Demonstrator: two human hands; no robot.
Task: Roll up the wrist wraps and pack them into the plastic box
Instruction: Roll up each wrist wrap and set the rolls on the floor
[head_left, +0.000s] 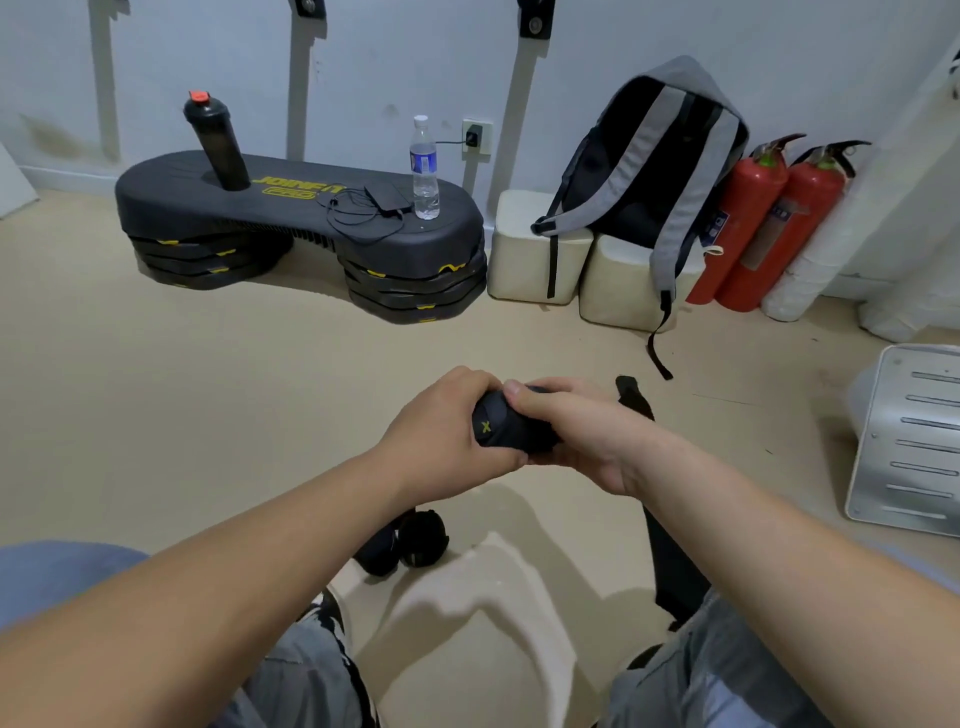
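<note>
Here, both hands meet above the floor (208, 389) around a black wrist wrap (506, 426) marked with a yellow X and rolled into a thick bundle. The left hand (441, 431) curls round its left end. The right hand (576, 431) grips the right side, thumb on top. A loose black strap (636, 397) trails past the right wrist. Two more rolled wraps (402, 543) lie on the floor below the hands, just beside a clear plastic box (457, 613) between the knees.
</note>
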